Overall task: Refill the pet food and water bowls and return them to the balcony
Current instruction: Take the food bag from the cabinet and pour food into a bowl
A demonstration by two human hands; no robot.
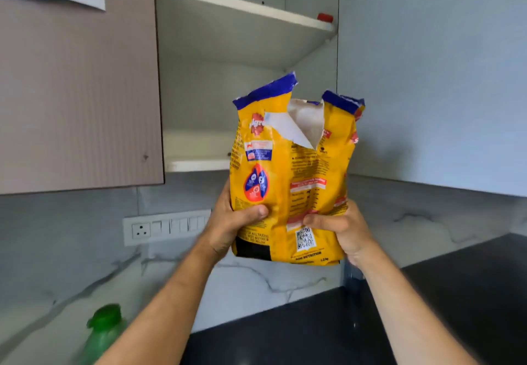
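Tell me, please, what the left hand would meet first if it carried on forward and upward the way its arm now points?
Probably the open cabinet: the left hand, gripping the yellow pet food bag, points toward its lower shelf. Depth is unclear, so the cabinet edge may come first.

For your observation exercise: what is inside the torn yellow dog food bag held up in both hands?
Through the torn top of the dog food bag only its white inner lining shows. Any food is hidden by the bag's walls.

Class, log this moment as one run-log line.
left hand: grips dog food bag | right hand: grips bag | bag: torn open, upright | cupboard: open
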